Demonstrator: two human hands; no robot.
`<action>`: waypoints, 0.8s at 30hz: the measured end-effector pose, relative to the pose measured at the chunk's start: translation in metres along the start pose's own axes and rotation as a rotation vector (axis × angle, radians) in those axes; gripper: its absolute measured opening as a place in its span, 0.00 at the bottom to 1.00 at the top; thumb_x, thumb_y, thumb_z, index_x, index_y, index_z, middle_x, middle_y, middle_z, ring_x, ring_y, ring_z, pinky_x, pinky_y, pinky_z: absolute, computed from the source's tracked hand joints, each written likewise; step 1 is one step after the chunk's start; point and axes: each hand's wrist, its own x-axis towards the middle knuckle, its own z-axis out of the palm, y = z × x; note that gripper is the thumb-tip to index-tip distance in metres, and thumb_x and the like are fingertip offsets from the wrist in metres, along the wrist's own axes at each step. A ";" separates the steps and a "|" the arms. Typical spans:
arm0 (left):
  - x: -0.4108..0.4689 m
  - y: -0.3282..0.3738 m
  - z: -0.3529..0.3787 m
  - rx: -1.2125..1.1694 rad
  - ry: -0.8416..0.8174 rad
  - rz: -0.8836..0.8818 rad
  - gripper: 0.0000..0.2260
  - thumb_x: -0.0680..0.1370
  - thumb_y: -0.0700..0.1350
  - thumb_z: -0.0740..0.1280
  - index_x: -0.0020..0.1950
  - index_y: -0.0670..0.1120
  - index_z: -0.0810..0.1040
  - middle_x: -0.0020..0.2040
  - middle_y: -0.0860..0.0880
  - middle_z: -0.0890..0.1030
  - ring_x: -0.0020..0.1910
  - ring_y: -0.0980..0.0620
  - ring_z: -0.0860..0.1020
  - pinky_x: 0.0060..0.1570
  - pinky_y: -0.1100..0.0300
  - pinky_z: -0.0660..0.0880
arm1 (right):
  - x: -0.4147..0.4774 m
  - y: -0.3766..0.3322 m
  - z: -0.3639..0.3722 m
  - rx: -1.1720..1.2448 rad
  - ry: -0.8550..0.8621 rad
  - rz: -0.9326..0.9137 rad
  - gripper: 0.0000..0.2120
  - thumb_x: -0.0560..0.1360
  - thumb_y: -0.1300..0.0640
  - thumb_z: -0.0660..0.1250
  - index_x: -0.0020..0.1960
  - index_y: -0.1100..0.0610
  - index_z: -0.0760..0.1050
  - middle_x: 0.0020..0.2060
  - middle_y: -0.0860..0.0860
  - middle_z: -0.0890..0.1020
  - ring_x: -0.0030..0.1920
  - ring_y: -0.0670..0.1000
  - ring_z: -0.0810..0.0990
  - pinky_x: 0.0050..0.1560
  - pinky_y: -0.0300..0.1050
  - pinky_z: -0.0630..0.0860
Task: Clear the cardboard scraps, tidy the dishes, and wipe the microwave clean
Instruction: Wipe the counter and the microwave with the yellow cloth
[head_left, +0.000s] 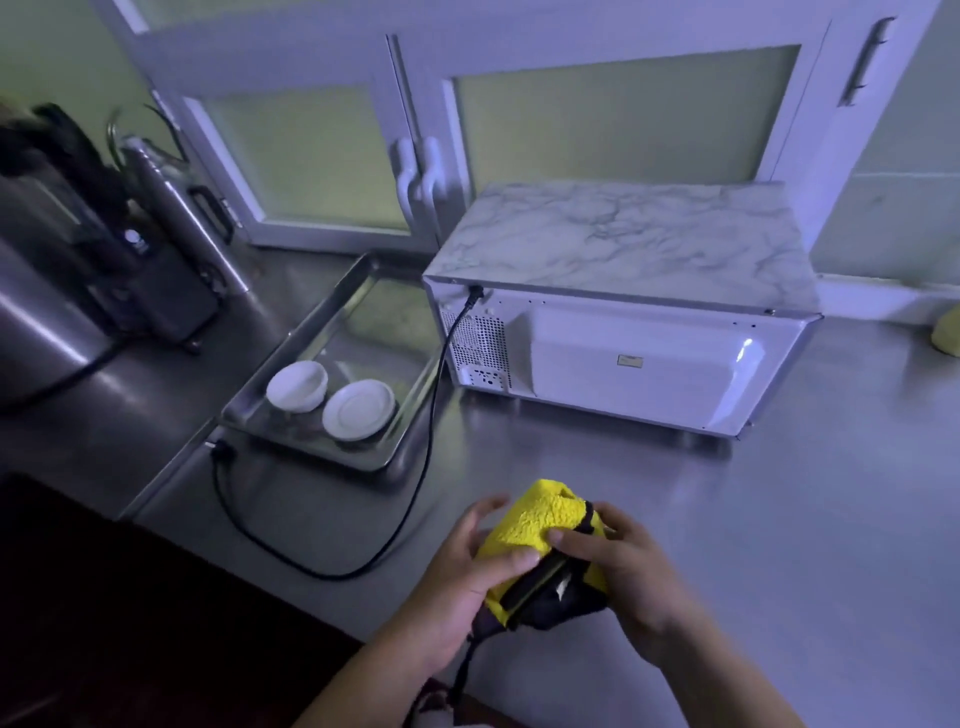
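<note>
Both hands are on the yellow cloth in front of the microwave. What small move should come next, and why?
Probably bring the yellow cloth forward onto the microwave and start wiping. The left hand and right hand both grip the cloth above the counter, apart from the microwave, while the bowl and plate already sit in the tray.

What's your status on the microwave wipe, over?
Left grip and right grip both on yellow cloth. Microwave rear panel facing me, hands clear of it. Its black cord loops across counter, left of cloth.
</note>
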 end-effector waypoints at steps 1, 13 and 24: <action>0.000 0.000 0.000 0.182 0.132 0.067 0.33 0.65 0.45 0.80 0.69 0.52 0.73 0.64 0.40 0.77 0.61 0.42 0.79 0.63 0.44 0.75 | 0.006 0.002 0.005 -0.011 0.109 -0.012 0.23 0.58 0.59 0.81 0.50 0.62 0.79 0.42 0.59 0.85 0.39 0.56 0.84 0.35 0.47 0.80; 0.040 0.008 -0.047 0.254 0.279 0.324 0.37 0.63 0.60 0.81 0.67 0.59 0.70 0.57 0.54 0.83 0.57 0.51 0.82 0.56 0.42 0.79 | 0.036 -0.038 0.099 -0.581 0.048 -0.268 0.15 0.78 0.45 0.68 0.36 0.51 0.83 0.34 0.52 0.82 0.38 0.50 0.80 0.42 0.48 0.77; 0.102 0.056 -0.130 0.041 0.432 0.427 0.15 0.69 0.43 0.76 0.51 0.58 0.82 0.45 0.56 0.85 0.46 0.57 0.83 0.47 0.61 0.78 | 0.120 -0.129 0.100 -1.227 0.356 -0.649 0.12 0.77 0.54 0.71 0.59 0.51 0.82 0.64 0.54 0.76 0.67 0.54 0.73 0.65 0.39 0.64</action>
